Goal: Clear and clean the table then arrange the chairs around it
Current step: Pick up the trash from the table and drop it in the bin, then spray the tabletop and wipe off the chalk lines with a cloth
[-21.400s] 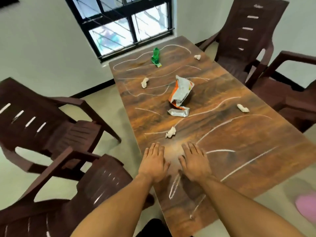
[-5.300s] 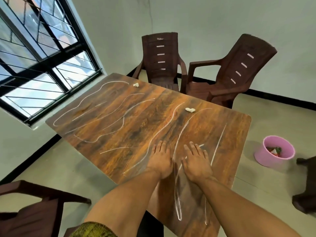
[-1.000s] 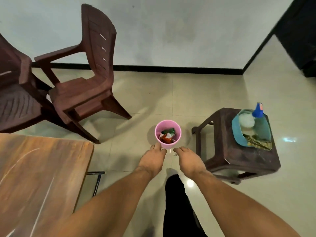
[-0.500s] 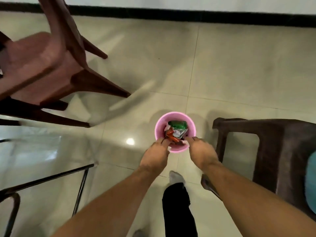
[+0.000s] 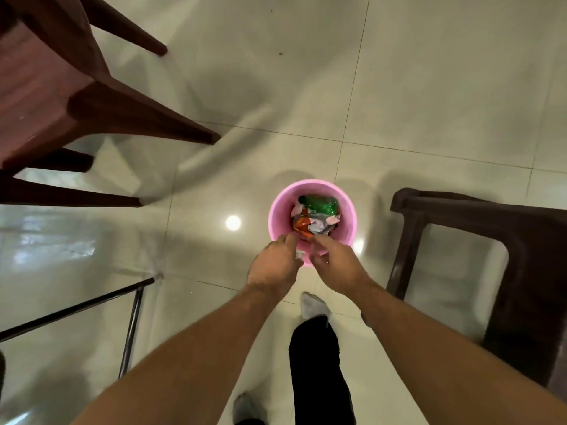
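A small pink bin (image 5: 276, 210) stands on the tiled floor, holding a green wrapper, an orange-and-silver packet and paper scraps (image 5: 316, 217). Both my hands hover over its near rim. My left hand (image 5: 273, 265) has curled fingers, and a bit of crumpled white paper (image 5: 299, 255) shows at its thumb side, between the two hands. My right hand (image 5: 334, 263) also curls its fingers downward at the rim; what it holds, if anything, is hidden. A brown plastic chair (image 5: 46, 96) stands at the upper left.
A dark brown stool (image 5: 491, 216) stands right of the bin. The table's black metal leg frame (image 5: 132, 317) is at the lower left. My leg and socked foot (image 5: 313, 308) are below the hands. Pale tiled floor spreads beyond the bin.
I have leaned lower over the pink bin. Both hands have drawn together at its near rim, and a white paper scrap now shows between them.
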`<state>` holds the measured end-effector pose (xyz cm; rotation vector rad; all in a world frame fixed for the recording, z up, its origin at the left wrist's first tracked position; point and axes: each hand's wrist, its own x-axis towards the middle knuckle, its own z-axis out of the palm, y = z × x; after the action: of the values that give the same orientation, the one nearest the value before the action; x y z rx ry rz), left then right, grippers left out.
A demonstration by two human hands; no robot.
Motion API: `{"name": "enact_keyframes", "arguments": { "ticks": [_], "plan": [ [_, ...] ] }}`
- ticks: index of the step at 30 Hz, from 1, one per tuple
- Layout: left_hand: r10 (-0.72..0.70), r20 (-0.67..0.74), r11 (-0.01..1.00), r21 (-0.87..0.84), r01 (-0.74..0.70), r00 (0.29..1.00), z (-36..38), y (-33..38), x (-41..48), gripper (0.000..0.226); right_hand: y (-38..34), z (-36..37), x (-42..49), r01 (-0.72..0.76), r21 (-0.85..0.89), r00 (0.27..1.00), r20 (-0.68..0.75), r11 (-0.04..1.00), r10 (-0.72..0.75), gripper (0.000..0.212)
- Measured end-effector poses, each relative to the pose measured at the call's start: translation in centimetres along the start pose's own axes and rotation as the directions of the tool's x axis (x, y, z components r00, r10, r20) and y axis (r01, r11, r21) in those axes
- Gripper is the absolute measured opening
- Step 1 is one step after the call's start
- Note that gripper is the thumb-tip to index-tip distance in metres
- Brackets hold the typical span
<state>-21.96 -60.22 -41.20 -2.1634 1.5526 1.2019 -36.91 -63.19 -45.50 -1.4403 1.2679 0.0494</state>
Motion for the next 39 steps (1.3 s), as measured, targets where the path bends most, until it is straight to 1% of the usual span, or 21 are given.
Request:
{"name": "enact_keyframes", "arguments": {
  "ticks": [1,2,3,7,9,11,13,15,17,23,27,29,31,35,37,39],
  "plan": [
    [0.009,-0.013,1.000,0.007,-0.009,1.000,0.0,0.3,0.1,0.041,-0.8,0.4,0.2,-0.101,0.199,0.995,0.029,0.975,0.097,0.033],
    [0.018,-0.028,1.000,0.021,-0.017,0.999,0.0,0.6,0.3,0.039,-1.5,0.7,0.6,-0.185,0.340,0.983,0.062,0.922,0.174,0.028],
    [0.024,-0.038,0.999,0.035,-0.023,0.999,-0.1,0.7,0.5,0.037,-2.0,0.8,1.0,-0.235,0.405,0.972,0.087,0.883,0.219,0.025],
    [0.026,-0.060,0.999,0.040,-0.023,0.998,-0.3,0.8,1.0,0.040,-2.5,1.0,2.2,-0.244,0.365,0.970,0.106,0.898,0.220,0.032],
    [0.034,-0.068,0.999,0.026,-0.032,0.997,-0.3,0.6,1.0,0.044,-2.4,0.9,2.7,-0.251,0.295,0.968,0.068,0.922,0.242,0.030],
    [0.045,-0.070,0.999,0.028,-0.043,0.997,-0.3,0.3,0.8,0.055,-2.5,0.8,3.3,-0.216,0.177,0.974,-0.027,0.960,0.224,0.031],
    [0.056,-0.080,0.997,0.059,-0.051,0.995,-0.3,-0.1,0.4,0.063,-2.6,0.5,3.8,-0.221,0.181,0.966,-0.096,0.958,0.240,0.033],
    [0.062,-0.093,0.995,0.087,-0.054,0.994,-0.6,-0.6,-0.3,0.065,-2.8,0.3,3.9,-0.232,0.187,0.961,-0.104,0.955,0.255,0.041],
    [0.069,-0.096,0.993,0.105,-0.059,0.993,-0.9,-1.1,-1.1,0.063,-3.0,0.2,3.3,-0.214,0.119,0.968,-0.109,0.969,0.227,0.049],
    [0.064,-0.120,0.992,0.112,-0.050,0.991,-1.7,-2.1,-5.1,0.063,-4.3,0.5,-1.0,-0.185,-0.077,0.978,-0.116,0.980,0.175,0.044],
    [0.090,-0.148,0.992,0.104,-0.075,0.985,-2.8,-2.0,-9.6,0.064,-5.9,0.3,-5.6,-0.109,-0.250,0.989,-0.122,0.962,0.080,0.037],
    [0.103,-0.164,0.990,0.112,-0.086,0.981,-3.8,-2.0,-13.5,0.066,-8.0,0.3,-9.2,-0.046,-0.328,0.994,-0.112,0.944,0.009,0.037],
    [0.124,-0.173,0.986,0.134,-0.101,0.977,-4.4,-1.7,-16.7,0.067,-9.9,0.2,-12.3,0.003,-0.390,0.993,-0.108,0.921,-0.048,0.042],
    [0.192,-0.208,0.967,0.206,-0.149,0.959,-5.5,-1.3,-25.6,0.070,-14.4,0.1,-22.0,0.073,-0.479,0.975,-0.149,0.875,-0.163,0.055],
    [0.216,-0.245,0.959,0.237,-0.158,0.945,-5.9,-0.8,-29.5,0.073,-15.9,-0.5,-26.3,0.106,-0.542,0.960,-0.161,0.834,-0.227,0.056],
    [0.269,-0.279,0.940,0.282,-0.189,0.922,-6.1,-0.1,-34.1,0.074,-17.2,-1.3,-31.5,0.106,-0.599,0.938,-0.205,0.794,-0.280,0.055]
  ]
}}
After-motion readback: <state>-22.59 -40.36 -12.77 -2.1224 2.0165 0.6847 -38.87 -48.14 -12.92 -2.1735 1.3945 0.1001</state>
